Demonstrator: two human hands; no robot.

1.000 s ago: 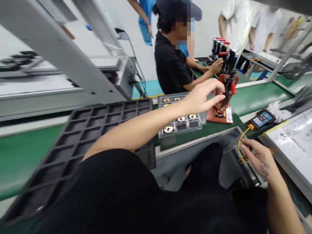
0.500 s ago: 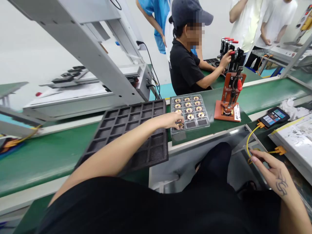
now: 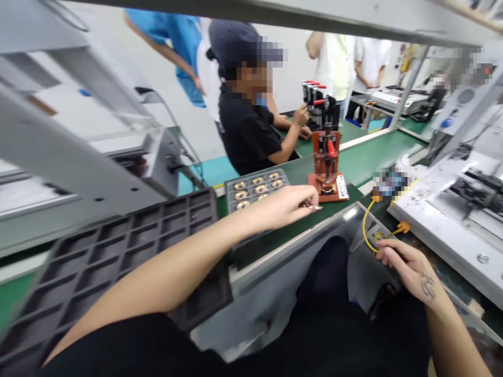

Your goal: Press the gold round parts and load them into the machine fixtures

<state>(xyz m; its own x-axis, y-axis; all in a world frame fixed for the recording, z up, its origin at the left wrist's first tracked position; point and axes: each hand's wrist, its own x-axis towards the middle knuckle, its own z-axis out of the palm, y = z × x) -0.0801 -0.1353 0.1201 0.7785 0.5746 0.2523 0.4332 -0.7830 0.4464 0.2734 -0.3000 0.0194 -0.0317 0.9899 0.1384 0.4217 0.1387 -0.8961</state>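
Note:
My left hand (image 3: 295,205) is closed, with a small shiny metal part (image 3: 313,207) pinched at its fingertips. It hangs over the green bench, just right of a clear plastic tray (image 3: 231,205) of round gold-coloured parts and short of a red-brown clamp fixture (image 3: 327,157) with a red handle. My forearm crosses the tray and hides its near cells. At the bench's right, my right hand (image 3: 404,264) has its fingers curled around a thin yellow cable (image 3: 366,222); the exact contact is partly hidden.
A black compartment tray (image 3: 131,251) lies at the left. A handheld device (image 3: 389,183), partly blurred out, sits at the right by a white machine (image 3: 444,220). Across the bench a co-worker (image 3: 247,125) in a cap touches other red-handled clamps (image 3: 314,97). A metal beam (image 3: 275,15) crosses overhead.
My left hand has come up from the clear tray and moved right toward the fixture with a small metal part. The view has swung right. My right hand stays by the cable.

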